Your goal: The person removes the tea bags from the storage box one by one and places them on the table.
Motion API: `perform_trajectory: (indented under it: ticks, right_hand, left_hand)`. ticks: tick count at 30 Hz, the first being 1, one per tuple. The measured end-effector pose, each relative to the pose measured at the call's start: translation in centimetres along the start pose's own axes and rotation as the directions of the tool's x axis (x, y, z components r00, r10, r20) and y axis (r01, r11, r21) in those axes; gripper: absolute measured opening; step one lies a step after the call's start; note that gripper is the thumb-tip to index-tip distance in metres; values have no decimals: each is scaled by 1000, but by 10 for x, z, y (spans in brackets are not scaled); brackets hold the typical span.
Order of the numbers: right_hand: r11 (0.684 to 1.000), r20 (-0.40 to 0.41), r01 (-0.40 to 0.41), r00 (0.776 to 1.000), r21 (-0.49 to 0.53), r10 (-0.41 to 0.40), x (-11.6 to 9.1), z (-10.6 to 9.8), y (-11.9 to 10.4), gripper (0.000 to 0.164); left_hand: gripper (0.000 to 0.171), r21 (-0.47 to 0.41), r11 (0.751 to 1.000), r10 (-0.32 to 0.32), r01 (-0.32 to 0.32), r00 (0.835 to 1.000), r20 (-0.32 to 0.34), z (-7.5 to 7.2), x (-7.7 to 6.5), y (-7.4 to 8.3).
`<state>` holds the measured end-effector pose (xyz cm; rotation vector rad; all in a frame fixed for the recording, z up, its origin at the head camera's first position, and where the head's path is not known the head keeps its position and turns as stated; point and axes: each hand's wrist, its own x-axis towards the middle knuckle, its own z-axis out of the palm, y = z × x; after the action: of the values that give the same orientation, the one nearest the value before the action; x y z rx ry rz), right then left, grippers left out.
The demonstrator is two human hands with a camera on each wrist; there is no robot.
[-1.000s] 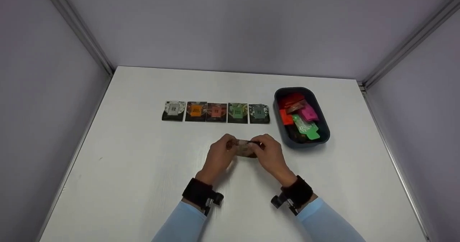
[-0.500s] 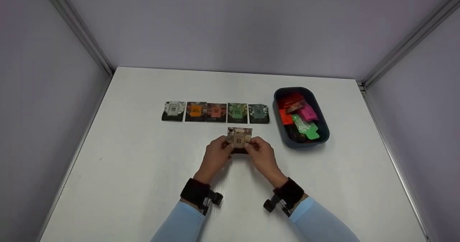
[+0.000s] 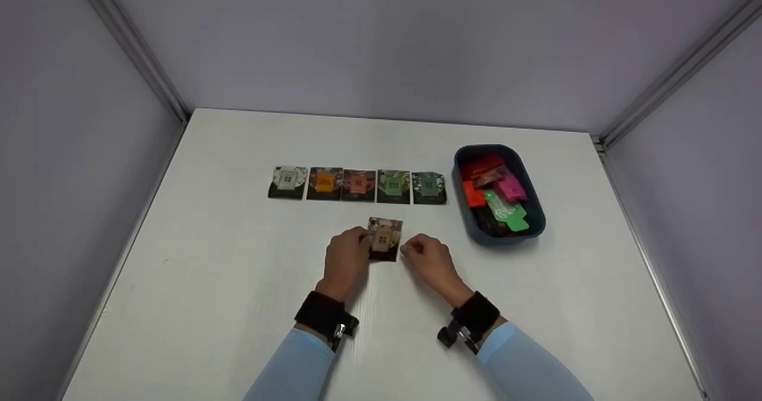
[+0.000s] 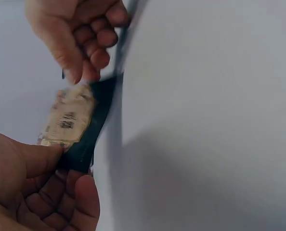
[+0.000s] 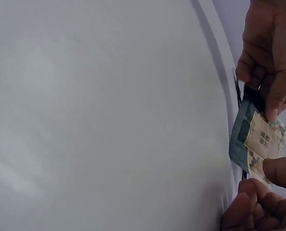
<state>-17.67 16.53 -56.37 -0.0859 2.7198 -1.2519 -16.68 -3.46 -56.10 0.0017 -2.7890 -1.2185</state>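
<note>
Tan-labelled sachet (image 3: pixel 384 239): since half a second ago we see it shifted a little toward 8 o'clock and turned slightly clockwise, its top now pointing just past 12 o'clock; its lower band is black. We cannot tell whether it touches the table (image 3: pixel 226 282).
Left hand (image 3: pixel 345 258): at the sachet's 8 o'clock, thumb and fingers closed together on its left edge; we see this pinch in both wrist views.
Right hand (image 3: pixel 431 262): at the sachet's 4 o'clock, fingers loosely curled and holding nothing, the thumb standing apart from them; it gripped the right edge earlier and is now just beside it.
Row of sachets: it lies toward 12 o'clock of the held one, side by side; from 9 toward 3 o'clock we read a white label (image 3: pixel 287 181), orange label (image 3: pixel 325 182), red label (image 3: pixel 358 183), green label (image 3: pixel 393 184) and dark teal label (image 3: pixel 428 185). The orange and red ones lie edge to edge.
Dark blue-grey tub (image 3: pixel 537 213): at 2 o'clock from the held sachet, holding red packets (image 3: pixel 481 165), a pink packet (image 3: pixel 511 187) and a bright green packet (image 3: pixel 507 212).
Wristbands (image 3: pixel 320 313): black, each with a small camera, above pale blue sleeves (image 3: pixel 292 362).
</note>
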Motion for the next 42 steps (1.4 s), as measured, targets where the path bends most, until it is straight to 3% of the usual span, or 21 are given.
perform_trajectory:
  ticks: [6,17,28,32,36,39,42]
  right_hand:
    - [997,40,33,999,-64,-30,-2,-1,3,9]
    - [990,31,86,996,-108,-83,-4,2,6,9]
    - [985,4,117,993,-125,-118,-5,3,10,9]
    - [984,8,132,991,-117,-132,-6,4,11,10]
    - [983,9,143,990,-119,-143,-8,4,11,11]
    - [981,1,144,989,-132,-145,-9,3,11,11]
    - [979,-8,146,989,-140,-149,-9,2,11,11]
  left_hand:
    - [13,43,998,-33,34,999,-30,-26,7,-19]
    - [20,88,971,-216,220,975,-57,-76,14,-70]
    - [23,182,942,-261,281,957,-124,-120,22,-111]
    - [25,194,939,-261,285,955,-138,-127,27,-118]
    - [25,188,932,-273,309,942,-195,-125,29,-116]
    - [26,206,947,-201,248,954,-223,-117,29,-106]
    - [26,239,961,-99,142,978,-186,-104,28,-93]
